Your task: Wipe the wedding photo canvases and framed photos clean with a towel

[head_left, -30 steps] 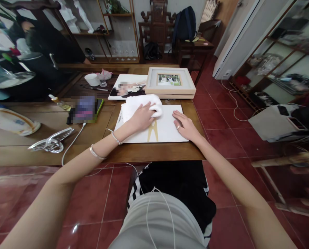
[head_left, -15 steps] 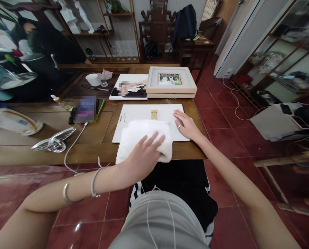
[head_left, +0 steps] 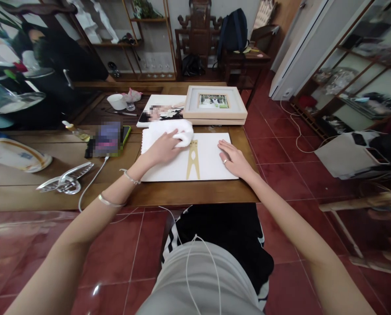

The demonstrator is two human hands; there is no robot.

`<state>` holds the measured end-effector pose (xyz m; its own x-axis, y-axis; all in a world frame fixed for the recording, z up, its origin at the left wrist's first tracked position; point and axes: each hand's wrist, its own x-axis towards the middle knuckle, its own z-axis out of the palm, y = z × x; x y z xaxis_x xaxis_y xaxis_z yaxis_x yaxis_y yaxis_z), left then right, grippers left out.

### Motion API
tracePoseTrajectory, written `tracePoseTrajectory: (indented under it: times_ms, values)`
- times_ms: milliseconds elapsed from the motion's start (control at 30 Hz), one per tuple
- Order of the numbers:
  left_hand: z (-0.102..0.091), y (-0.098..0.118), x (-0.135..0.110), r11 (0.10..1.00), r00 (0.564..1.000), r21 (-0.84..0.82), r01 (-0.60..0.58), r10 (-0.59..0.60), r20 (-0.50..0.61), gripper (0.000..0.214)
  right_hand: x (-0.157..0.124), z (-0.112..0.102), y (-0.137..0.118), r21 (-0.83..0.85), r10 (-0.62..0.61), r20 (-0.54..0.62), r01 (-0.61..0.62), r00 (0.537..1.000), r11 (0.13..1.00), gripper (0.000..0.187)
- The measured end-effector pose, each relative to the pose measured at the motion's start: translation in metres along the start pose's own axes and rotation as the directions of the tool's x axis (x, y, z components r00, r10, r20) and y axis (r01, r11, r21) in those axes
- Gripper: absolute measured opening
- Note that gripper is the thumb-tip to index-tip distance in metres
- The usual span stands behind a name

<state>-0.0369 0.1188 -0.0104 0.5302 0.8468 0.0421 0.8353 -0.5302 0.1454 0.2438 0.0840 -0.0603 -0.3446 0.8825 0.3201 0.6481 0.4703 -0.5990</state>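
Note:
A white board (head_left: 211,164), probably the back of a picture frame, lies flat at the table's front edge. A yellowish A-shaped piece (head_left: 193,159), like a frame stand, runs down its middle. My left hand (head_left: 165,148) grips a folded white towel (head_left: 167,127) over the board's far left part, hiding that corner. At the board's right side, my right hand (head_left: 232,159) rests flat with its fingers stretched out and a ring on one finger.
Behind the board are a framed photo (head_left: 215,101) on a stack and a photo print (head_left: 160,111). To the left are a phone (head_left: 107,139) on a cable, a small dropper bottle (head_left: 76,131), a silver object (head_left: 65,178) and a white cup (head_left: 117,101).
My left hand has moved the towel away from me and to the left, from the board's near edge to its far left. The A-shaped piece now shows fully. My right hand stays put.

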Motion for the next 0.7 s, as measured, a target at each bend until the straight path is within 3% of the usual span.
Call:
tracePoseTrajectory:
  times_ms: [100,300,400,533,700]
  values:
    - [0.000,0.004,-0.026,0.999,0.999,0.032,-0.027,0.027,0.025,0.041,0.000,0.000,0.000,0.004,0.002,0.000,-0.002,1.000,1.000,0.043]
    - [-0.008,0.052,-0.102,0.996,0.986,-0.008,-0.084,0.085,0.141,0.036,0.001,0.001,0.001,0.008,-0.027,-0.009,0.027,1.000,1.000,0.043]
    - [-0.015,0.063,-0.128,0.990,0.974,-0.016,-0.143,0.144,0.173,0.036,0.001,0.002,0.002,0.005,-0.031,-0.010,0.031,0.999,1.000,0.043]
    - [-0.022,0.057,-0.126,0.985,0.960,-0.020,-0.171,0.171,0.220,0.035,0.001,0.002,0.002,-0.014,-0.029,-0.010,0.028,1.000,0.999,0.043]
    - [-0.018,0.043,-0.086,0.994,0.960,0.001,-0.111,0.107,0.260,0.037,0.001,0.001,0.002,0.007,-0.024,-0.007,0.024,1.000,1.000,0.043]
